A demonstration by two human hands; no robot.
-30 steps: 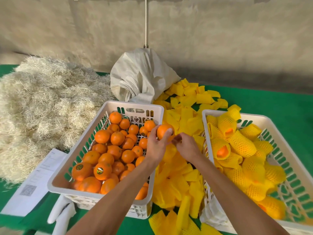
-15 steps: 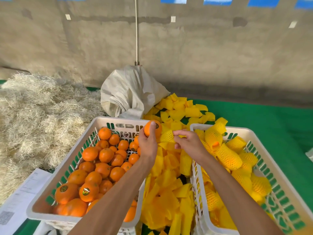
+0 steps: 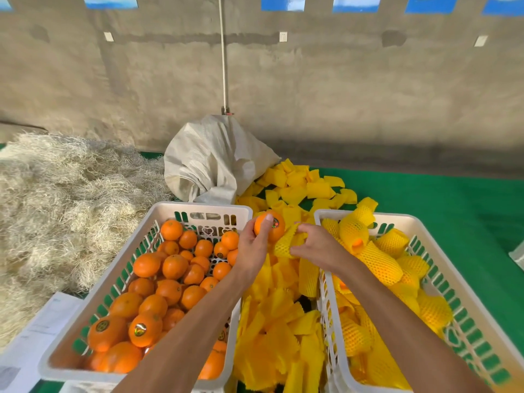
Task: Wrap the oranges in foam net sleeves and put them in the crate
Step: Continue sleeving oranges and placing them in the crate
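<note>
Two bare hands work together | left hand [image 3: 251, 249] grip clasps smooth stickered orange [image 3: 270, 226] above the table | right hand [image 3: 317, 246] grip pinches springy yellow foam net sleeve [image 3: 286, 242] touching it, likely readying its mouth | destination crate [image 3: 425, 245] of wrapped fruit just right | loose sleeves [image 3: 278, 330] between crates.

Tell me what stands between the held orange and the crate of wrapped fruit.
Nothing solid. The orange in the left hand is bare; the foam sleeve in the right hand sits beside it, ahead of the right crate.
</note>
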